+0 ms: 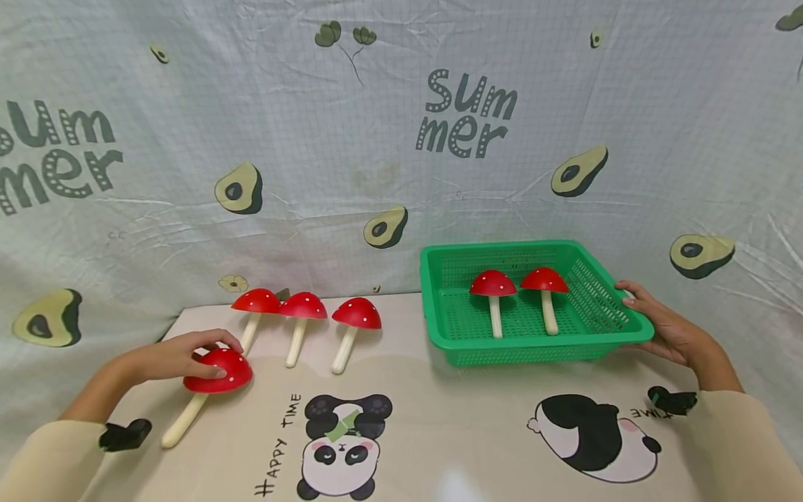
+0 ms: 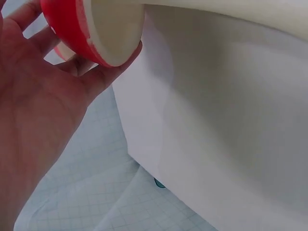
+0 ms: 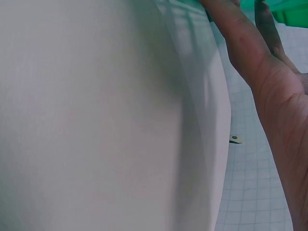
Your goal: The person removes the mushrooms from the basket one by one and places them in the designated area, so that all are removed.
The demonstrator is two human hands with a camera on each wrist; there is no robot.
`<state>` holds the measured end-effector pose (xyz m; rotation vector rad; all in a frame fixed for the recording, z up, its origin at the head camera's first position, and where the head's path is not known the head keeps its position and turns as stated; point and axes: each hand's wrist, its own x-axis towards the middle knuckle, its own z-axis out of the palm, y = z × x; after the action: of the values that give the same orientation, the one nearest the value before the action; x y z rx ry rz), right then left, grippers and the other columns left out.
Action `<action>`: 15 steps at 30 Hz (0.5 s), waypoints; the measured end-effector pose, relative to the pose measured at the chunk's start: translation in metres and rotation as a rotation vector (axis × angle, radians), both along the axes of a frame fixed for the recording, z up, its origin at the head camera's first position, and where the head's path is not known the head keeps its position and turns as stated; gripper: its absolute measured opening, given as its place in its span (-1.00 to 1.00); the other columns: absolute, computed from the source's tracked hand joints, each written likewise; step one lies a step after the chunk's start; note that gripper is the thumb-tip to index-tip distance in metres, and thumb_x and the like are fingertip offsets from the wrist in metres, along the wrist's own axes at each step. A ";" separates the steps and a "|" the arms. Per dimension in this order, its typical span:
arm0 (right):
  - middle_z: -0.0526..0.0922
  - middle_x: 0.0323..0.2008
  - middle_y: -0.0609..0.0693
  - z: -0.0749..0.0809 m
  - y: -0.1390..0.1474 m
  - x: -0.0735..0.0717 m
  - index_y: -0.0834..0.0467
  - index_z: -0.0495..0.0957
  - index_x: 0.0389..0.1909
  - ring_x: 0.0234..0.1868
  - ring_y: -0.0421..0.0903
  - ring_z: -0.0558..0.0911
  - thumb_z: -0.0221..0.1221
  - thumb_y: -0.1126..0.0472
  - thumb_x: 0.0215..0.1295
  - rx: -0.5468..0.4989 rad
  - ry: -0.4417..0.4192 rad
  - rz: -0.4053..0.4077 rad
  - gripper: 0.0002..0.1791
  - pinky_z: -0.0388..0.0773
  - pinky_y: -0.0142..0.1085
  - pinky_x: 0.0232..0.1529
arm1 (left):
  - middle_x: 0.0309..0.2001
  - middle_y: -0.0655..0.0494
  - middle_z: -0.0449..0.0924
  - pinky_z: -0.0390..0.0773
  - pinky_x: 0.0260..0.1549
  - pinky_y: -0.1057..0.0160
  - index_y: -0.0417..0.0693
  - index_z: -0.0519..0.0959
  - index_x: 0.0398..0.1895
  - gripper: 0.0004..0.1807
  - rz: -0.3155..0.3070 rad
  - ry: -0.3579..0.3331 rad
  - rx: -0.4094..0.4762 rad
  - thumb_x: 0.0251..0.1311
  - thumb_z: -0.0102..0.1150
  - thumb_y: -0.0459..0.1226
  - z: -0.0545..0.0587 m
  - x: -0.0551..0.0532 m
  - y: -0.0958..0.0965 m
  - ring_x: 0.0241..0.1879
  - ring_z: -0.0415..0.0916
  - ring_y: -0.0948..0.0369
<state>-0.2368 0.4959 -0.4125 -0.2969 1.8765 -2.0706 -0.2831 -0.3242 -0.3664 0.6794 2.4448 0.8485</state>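
Observation:
My left hand [image 1: 191, 357] grips a toy mushroom by its red, white-dotted cap [image 1: 233, 371]. Its cream stalk [image 1: 185, 422] slants down toward the near left. In the left wrist view, fingers and thumb wrap the rim of the cap [image 2: 70, 31], whose pale hollow underside shows. Whether the stalk touches the table cannot be told. On the right, my right hand [image 1: 668, 328] holds the right side of a green plastic basket [image 1: 514, 344], fingertips at its rim. Two more mushrooms, a left one [image 1: 493, 284] and a right one [image 1: 546, 281], lie inside the basket.
Behind my left hand, three mushrooms lie in a row: one at left [image 1: 257, 301], one in the middle [image 1: 304, 305] and one at right [image 1: 357, 314]. A cloth with avocado prints [image 1: 389, 125] hangs behind the table [image 1: 439, 418], which has panda drawings.

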 end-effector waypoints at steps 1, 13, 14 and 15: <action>0.46 0.05 -0.04 0.000 0.000 0.000 -0.28 0.07 0.30 -0.08 -0.09 0.70 -0.33 0.13 0.69 0.001 0.001 0.000 -0.68 0.69 -0.03 -0.05 | 0.11 -0.11 0.49 0.65 -0.20 0.22 -0.10 0.46 0.18 -0.57 0.007 -0.001 0.004 0.29 0.28 -0.21 0.000 0.000 0.000 0.11 0.38 -0.02; 0.48 0.06 -0.04 0.001 0.001 0.000 -0.27 0.04 0.31 -0.07 -0.08 0.71 -0.34 0.14 0.69 -0.006 0.007 0.007 -0.67 0.69 -0.04 -0.05 | 0.13 -0.13 0.47 0.66 -0.19 0.15 -0.13 0.45 0.22 -0.50 0.131 -0.031 0.013 0.27 0.31 -0.17 -0.005 -0.001 0.001 0.11 0.35 -0.04; 0.47 0.06 -0.04 0.001 0.000 0.000 -0.27 0.04 0.31 -0.07 -0.08 0.71 -0.34 0.14 0.69 -0.007 0.006 0.006 -0.67 0.69 -0.04 -0.05 | 0.13 -0.14 0.47 0.66 -0.18 0.15 -0.12 0.46 0.23 -0.50 0.142 -0.036 0.015 0.27 0.31 -0.16 -0.005 -0.001 0.001 0.12 0.35 -0.04; 0.47 0.06 -0.05 0.001 0.000 0.000 -0.27 0.04 0.31 -0.07 -0.08 0.71 -0.34 0.14 0.69 -0.006 0.004 0.003 -0.67 0.69 -0.04 -0.05 | 0.14 -0.14 0.47 0.66 -0.18 0.15 -0.12 0.46 0.23 -0.49 0.152 -0.039 0.012 0.27 0.32 -0.16 -0.005 -0.001 0.000 0.12 0.35 -0.05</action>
<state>-0.2366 0.4960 -0.4119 -0.3058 1.8710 -2.0761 -0.2844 -0.3239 -0.3717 0.4809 2.4822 0.9259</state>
